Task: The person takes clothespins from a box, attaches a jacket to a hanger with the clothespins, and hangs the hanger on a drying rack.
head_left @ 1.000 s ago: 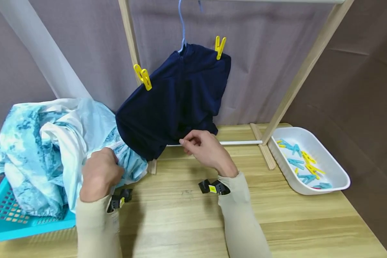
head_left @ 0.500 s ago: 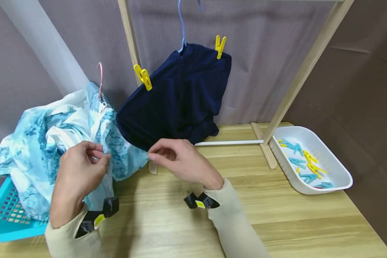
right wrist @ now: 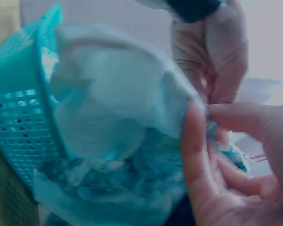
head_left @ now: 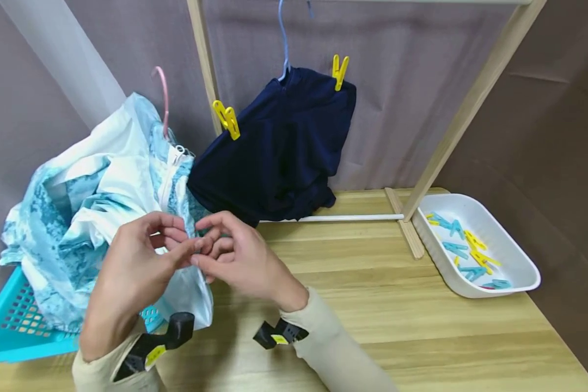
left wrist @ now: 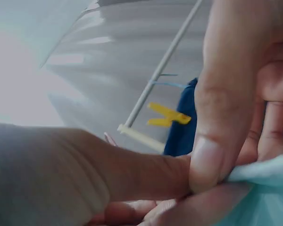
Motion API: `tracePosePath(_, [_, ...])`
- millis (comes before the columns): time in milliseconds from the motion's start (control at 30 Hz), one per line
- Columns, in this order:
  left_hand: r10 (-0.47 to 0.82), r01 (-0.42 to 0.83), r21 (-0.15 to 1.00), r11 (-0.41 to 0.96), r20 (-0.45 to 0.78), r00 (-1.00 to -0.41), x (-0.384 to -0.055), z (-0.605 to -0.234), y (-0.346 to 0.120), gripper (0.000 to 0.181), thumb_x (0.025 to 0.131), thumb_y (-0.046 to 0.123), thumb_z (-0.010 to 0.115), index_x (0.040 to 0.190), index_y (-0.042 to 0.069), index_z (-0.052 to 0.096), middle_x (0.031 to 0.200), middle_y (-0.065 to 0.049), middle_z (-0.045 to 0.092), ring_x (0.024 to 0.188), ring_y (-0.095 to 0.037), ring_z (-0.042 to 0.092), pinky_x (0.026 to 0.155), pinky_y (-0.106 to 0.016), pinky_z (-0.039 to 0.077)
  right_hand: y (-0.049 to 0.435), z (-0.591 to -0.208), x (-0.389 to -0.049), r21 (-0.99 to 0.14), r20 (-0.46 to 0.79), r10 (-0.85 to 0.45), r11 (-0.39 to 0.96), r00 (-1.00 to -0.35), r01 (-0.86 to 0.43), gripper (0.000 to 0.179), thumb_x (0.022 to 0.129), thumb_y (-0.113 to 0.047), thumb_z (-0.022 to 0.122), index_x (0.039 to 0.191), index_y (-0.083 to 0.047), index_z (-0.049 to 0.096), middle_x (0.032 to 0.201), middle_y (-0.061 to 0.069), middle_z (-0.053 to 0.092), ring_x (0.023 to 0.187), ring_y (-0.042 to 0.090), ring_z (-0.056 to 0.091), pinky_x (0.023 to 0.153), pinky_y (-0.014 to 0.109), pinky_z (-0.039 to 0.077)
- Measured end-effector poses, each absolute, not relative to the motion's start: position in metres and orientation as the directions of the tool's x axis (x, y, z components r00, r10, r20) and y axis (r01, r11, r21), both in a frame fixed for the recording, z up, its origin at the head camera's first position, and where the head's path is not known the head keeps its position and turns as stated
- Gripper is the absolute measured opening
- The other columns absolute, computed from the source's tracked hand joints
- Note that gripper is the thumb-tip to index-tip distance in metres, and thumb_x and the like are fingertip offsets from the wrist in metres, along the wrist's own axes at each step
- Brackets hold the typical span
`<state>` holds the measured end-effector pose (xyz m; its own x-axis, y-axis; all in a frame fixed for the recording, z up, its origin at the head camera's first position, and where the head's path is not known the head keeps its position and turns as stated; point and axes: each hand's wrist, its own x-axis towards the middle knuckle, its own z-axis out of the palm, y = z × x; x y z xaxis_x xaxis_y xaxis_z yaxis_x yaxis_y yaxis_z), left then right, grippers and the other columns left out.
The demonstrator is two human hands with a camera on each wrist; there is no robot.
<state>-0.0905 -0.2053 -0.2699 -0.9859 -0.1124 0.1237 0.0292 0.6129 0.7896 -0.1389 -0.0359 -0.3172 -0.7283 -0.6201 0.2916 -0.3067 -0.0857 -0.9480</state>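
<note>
A light blue and white patterned zip jacket (head_left: 112, 179) rises in folds from the turquoise basket, a pink hanger (head_left: 165, 103) in its top. My left hand (head_left: 139, 258) pinches the jacket's front edge below the zip pull. Fingertip to fingertip with it, my right hand (head_left: 250, 261) pinches the same edge. In the right wrist view, cloth (right wrist: 118, 89) runs in between thumb and fingers. The left wrist view shows the pale fabric edge (left wrist: 264, 172) at the meeting fingertips. Behind hangs a navy garment (head_left: 284, 147) on a blue hanger (head_left: 285, 41), with yellow clothespins (head_left: 227, 120) on its shoulders.
The turquoise basket (head_left: 29, 348) stands at the table's left. A wooden rack with a right post (head_left: 470, 114) and low white bar (head_left: 353, 218) stands at the back. On the right, a white tub (head_left: 524, 272) holds several blue and yellow clothespins.
The jacket has come up higher, bringing its pink hanger and zip into view. My right hand has moved left from beside the navy garment to the jacket's edge, meeting my left hand.
</note>
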Motion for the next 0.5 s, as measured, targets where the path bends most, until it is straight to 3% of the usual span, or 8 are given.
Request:
tracePosePath(100, [-0.126, 0.050, 0.794, 0.606, 0.158, -0.979, -0.091, -0.268, -0.193, 0.025, 0.089, 0.017, 0.080, 0.105, 0.001, 0.068, 0.090, -0.010, 0.071, 0.075, -0.012, 0.067, 0.058, -0.022, 0.054, -0.026, -0.315, -0.144, -0.966, 0.235, -0.645, -0.075, -0.727, -0.246, 0.041, 0.093, 0.008, 0.065, 0.132, 0.005, 0.051, 0.100, 0.027, 0.063, 0.065, 0.008, 0.064, 0.068, 0.034, 0.062])
tracePosePath(200, [-0.132, 0.103, 0.782, 0.614, 0.230, -0.964, -0.090, -0.267, -0.182, 0.019, 0.089, 0.015, 0.080, 0.100, 0.003, 0.071, 0.087, -0.010, 0.074, 0.075, -0.015, 0.069, 0.062, -0.020, 0.053, -0.017, -0.313, -0.148, -0.961, 0.235, -0.657, -0.044, -0.716, -0.274, 0.033, 0.095, 0.007, 0.063, 0.127, 0.005, 0.055, 0.099, 0.026, 0.064, 0.064, 0.010, 0.063, 0.065, 0.039, 0.061])
tracePosePath(333, [-0.115, 0.201, 0.720, 0.664, 0.364, -0.924, -0.086, -0.268, -0.184, 0.017, 0.090, 0.014, 0.079, 0.105, 0.007, 0.074, 0.094, -0.008, 0.077, 0.087, -0.021, 0.073, 0.076, -0.028, 0.060, -0.010, -0.313, -0.152, -0.938, 0.277, -0.641, -0.019, -0.716, -0.345, 0.025, 0.097, 0.004, 0.061, 0.122, 0.003, 0.057, 0.102, 0.018, 0.058, 0.067, 0.011, 0.060, 0.059, 0.038, 0.059])
tracePosePath(433, [-0.120, 0.196, 0.630, 0.751, 0.422, -0.898, -0.083, -0.273, -0.206, 0.057, 0.081, 0.015, 0.087, 0.130, 0.002, 0.062, 0.128, -0.022, 0.063, 0.119, -0.038, 0.058, 0.097, -0.049, 0.053, -0.009, -0.314, -0.153, -0.931, 0.287, -0.627, -0.004, -0.724, -0.366, 0.022, 0.097, 0.004, 0.062, 0.118, 0.004, 0.058, 0.102, 0.016, 0.055, 0.069, 0.014, 0.058, 0.057, 0.034, 0.057])
tracePosePath(500, [-0.183, 0.075, 0.590, 0.804, 0.365, -0.913, -0.083, -0.276, -0.232, 0.098, 0.072, 0.018, 0.094, 0.151, 0.000, 0.038, 0.155, -0.032, 0.031, 0.141, -0.051, 0.029, 0.112, -0.065, 0.033, -0.009, -0.314, -0.154, -0.927, 0.288, -0.622, 0.010, -0.728, -0.375, 0.020, 0.097, 0.004, 0.061, 0.117, 0.003, 0.059, 0.101, 0.015, 0.055, 0.069, 0.019, 0.058, 0.057, 0.034, 0.056])
